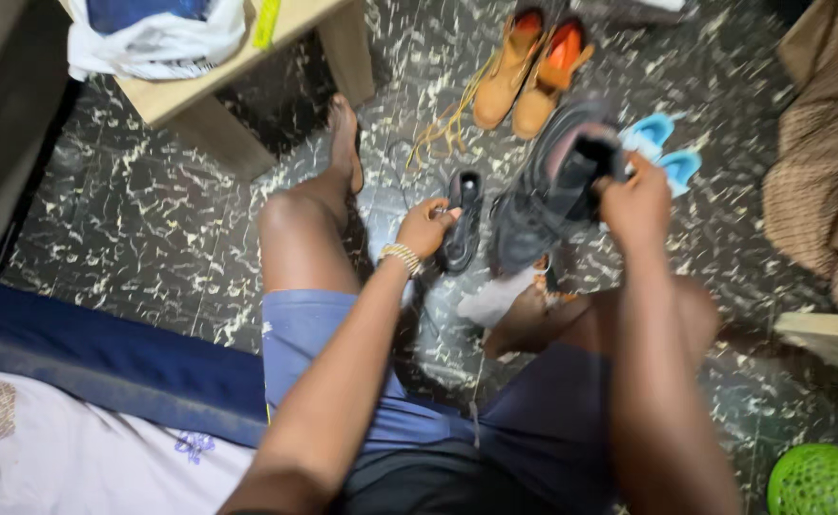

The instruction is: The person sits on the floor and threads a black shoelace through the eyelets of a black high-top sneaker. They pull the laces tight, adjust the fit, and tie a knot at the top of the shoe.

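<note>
You sit on the bed [104,381] edge, and a green mesh basket [824,482] stands at your right, its contents out of view. Your hands work apart. The left hand [425,227] is clamped on a small black shoe [463,221], held sole-out, low over the floor [152,219]. The right hand [636,205] grips a larger dark shoe [548,195] by its collar, opening turned toward you, likely so you can look inside. Beyond them, tan boots [530,67] lie on the floor with loose laces, beside pale blue sandals [665,153]. Farther left, a white bag [156,38] with something blue inside rests on the wooden counter [209,86].
</note>
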